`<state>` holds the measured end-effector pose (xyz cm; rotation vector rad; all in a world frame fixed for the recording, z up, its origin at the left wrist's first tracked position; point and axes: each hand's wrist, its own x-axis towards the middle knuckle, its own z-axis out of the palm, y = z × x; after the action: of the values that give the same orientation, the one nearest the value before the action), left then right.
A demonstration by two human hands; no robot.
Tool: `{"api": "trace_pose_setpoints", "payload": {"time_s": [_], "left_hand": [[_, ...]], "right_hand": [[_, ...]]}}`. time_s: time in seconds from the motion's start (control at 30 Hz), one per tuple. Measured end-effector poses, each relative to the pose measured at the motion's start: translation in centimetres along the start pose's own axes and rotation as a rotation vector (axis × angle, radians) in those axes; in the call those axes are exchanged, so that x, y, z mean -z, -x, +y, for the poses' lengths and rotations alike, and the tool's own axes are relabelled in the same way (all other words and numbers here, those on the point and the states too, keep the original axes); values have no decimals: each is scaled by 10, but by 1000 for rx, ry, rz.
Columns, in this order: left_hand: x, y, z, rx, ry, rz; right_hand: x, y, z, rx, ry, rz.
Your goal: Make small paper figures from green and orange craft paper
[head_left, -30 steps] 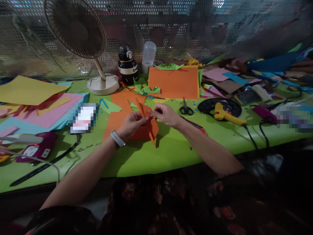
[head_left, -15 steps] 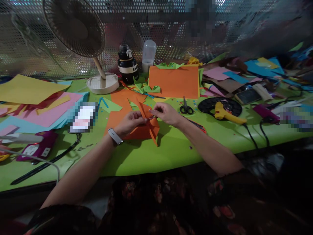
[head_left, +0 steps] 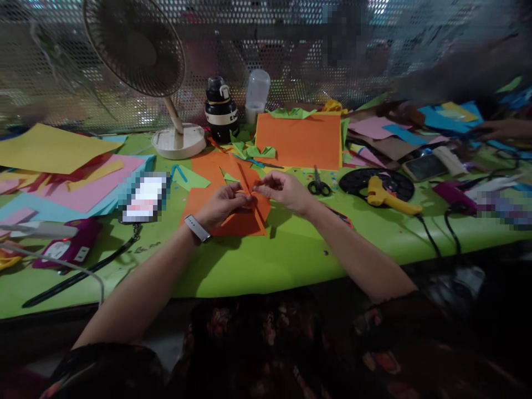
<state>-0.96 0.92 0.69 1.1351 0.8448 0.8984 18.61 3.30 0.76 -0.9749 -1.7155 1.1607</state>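
Observation:
Thumb and fingers of my left hand [head_left: 224, 204] pinch a folded orange paper piece [head_left: 258, 209], which stands up in narrow flaps. On the right side of that piece, my right hand [head_left: 281, 190] has its thumb and index finger pressed together at the fold; whether something small is between them is too small to tell. Flat orange sheets [head_left: 199, 198] lie under my hands on the green table [head_left: 249, 271]. Black scissors [head_left: 319, 187] rest just right of my right hand.
A yellow glue gun [head_left: 390, 198] lies on a black round tray [head_left: 349, 182] at the right. Behind stand a fan [head_left: 178, 141], a black bottle [head_left: 221, 116] and an orange board [head_left: 299, 141]. Left lie a phone [head_left: 145, 197] and coloured papers [head_left: 62, 149]. Another person's hand [head_left: 507, 129] is far right.
The folded orange piece has turned slightly between my hands, and my right fingertips have shifted a little off its middle. Another person's hand has appeared at the far right. The view has shifted slightly.

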Motion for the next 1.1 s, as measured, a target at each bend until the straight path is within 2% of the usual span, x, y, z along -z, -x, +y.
{"api": "trace_pose_setpoints", "payload": {"time_s": [0.13,0.33,0.5,0.93,1.1], "left_hand": [[4,-2,0,-18,10,34],[8,-2,-2,12,-1,15],[7,-2,1,-22,-23,40],[7,-1,0,-95,-13,83],[7,-2,1,-100,-22,88]], "right_hand": [[-1,1,4,53,-20,36],[-8,3,3,65,-90,142],[-9,5,2,60,-96,110],[-12,4,6,20,-128,146],[-12,6,10,200,-40,173]]}}
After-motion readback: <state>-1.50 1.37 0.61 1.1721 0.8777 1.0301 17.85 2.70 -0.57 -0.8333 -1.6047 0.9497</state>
